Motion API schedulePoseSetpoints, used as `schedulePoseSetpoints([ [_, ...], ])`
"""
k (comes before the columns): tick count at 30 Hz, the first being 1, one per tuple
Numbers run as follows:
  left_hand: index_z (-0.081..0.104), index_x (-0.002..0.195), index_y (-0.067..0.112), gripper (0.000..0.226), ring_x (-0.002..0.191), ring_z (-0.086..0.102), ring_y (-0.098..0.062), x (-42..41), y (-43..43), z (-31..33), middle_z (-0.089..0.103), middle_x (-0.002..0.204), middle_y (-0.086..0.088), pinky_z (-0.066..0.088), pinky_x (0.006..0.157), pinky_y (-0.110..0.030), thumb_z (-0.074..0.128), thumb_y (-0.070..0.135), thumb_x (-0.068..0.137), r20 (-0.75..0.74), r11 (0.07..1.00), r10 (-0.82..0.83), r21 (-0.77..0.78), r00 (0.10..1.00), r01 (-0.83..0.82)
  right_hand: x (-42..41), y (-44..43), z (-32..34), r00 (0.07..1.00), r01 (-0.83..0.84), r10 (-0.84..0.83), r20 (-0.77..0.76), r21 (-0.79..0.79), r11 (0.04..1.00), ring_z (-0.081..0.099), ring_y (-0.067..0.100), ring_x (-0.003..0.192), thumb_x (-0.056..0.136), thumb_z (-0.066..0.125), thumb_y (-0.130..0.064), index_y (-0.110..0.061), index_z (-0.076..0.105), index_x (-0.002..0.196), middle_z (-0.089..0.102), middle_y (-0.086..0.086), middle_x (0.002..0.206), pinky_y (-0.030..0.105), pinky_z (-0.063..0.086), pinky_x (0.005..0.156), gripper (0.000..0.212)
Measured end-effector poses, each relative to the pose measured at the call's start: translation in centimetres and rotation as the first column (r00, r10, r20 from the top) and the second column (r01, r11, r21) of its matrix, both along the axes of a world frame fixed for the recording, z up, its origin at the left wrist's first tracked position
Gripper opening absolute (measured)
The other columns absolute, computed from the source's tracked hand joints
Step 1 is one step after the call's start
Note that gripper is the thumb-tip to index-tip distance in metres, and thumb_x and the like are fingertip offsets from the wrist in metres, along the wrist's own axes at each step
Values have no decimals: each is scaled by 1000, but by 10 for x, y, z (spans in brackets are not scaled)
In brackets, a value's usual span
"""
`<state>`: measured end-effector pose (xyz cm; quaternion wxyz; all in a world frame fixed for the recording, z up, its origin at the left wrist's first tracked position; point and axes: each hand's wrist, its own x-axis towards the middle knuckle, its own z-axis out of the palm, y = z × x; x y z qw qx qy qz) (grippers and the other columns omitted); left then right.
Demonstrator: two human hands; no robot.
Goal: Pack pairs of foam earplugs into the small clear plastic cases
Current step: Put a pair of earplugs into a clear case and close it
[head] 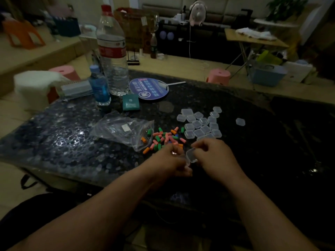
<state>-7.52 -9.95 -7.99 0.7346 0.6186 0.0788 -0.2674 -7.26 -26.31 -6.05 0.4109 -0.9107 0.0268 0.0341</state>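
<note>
A small clear plastic case sits between my two hands, just above the dark table. My right hand pinches its upper right side. My left hand holds it from the left with curled fingers. Whether the case is open or holds any earplug is too dim to tell. A loose pile of foam earplugs, pink, green, orange and blue, lies just beyond my left hand. Several closed clear cases are clustered behind my right hand, and one single case lies apart to the right.
A crumpled clear plastic bag lies left of the earplugs. Behind stand a large water bottle, a small blue bottle, a green packet and a round blue hand fan. The table's near edge runs under my forearms.
</note>
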Motion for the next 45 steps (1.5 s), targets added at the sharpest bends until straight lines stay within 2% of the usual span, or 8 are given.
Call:
schedulePoseSetpoints([
  [5, 64, 92, 9, 25, 60, 56, -10, 0, 17, 4, 61, 76, -5, 44, 55, -21, 45, -6, 97, -44, 983, -175, -62, 983, 173, -1, 24, 3, 979, -204, 201, 35, 102, 974, 70, -6, 96, 103, 65, -17, -30, 80, 116, 76, -17, 108, 12, 53, 79, 23],
  [9, 61, 110, 13, 17, 62, 46, -11, 17, 36, 16, 53, 81, -2, 33, 60, -22, 49, 20, 101, -220, 941, 52, -317, 974, -122, 16, 20, 9, 989, -69, 41, 141, 202, 977, 66, -11, 98, 105, 65, -27, -32, 78, 111, 73, -22, 105, 7, 47, 81, 16],
  [12, 64, 107, 4, 41, 53, 50, -11, 31, 59, 20, 60, 75, -5, 38, 40, -20, 41, 39, 108, -308, 876, 306, -279, 901, -393, 24, 4, 2, 982, 151, -174, 71, 257, 955, 72, 11, 95, 103, 66, -27, -28, 79, 98, 77, -10, 95, 36, 58, 89, 14],
  [17, 61, 112, 11, 38, 56, 46, -12, 33, 77, 13, 58, 74, -5, 36, 40, -19, 46, 46, 107, -345, 784, 479, -247, 807, -570, 5, 10, -33, 997, 30, -32, -74, -28, 999, 71, 11, 87, 100, 68, -22, -30, 74, 94, 75, -10, 94, 32, 57, 80, 11],
  [23, 64, 108, 13, 42, 55, 46, -13, 32, 82, 7, 58, 70, -3, 34, 47, -23, 46, 50, 104, -332, 797, 494, -198, 804, -571, 15, 48, -31, 986, -142, 162, 35, -316, 938, 66, 19, 109, 98, 66, -27, -32, 71, 118, 69, -8, 119, 36, 54, 90, 20],
  [35, 63, 104, 11, 40, 51, 46, -11, 30, 69, 10, 57, 68, -2, 36, 50, -25, 42, 45, 106, -326, 842, 428, -195, 843, -503, 31, 73, -45, 955, -84, 216, 203, -515, 853, 63, 19, 92, 95, 70, -41, -31, 51, 85, 57, -10, 88, 35, 41, 73, 24],
  [41, 62, 101, 15, 34, 53, 46, -12, 20, 58, 13, 56, 71, -3, 32, 56, -26, 40, 40, 106, -354, 862, 381, -198, 854, -466, 24, 61, -34, 971, -85, 173, 165, -440, 894, 65, 20, 91, 97, 66, -32, -27, 60, 94, 65, -7, 94, 37, 51, 75, 8],
  [45, 68, 97, 17, 29, 69, 59, -16, 15, 52, 15, 63, 85, -5, 47, 67, -31, 48, 37, 102, -376, 880, 342, -194, 861, -434, 22, 53, -18, 968, -67, 89, 234, -103, 992, 71, 11, 76, 95, 74, -30, -34, 61, 90, 69, -11, 88, 44, 63, 69, 15],
])
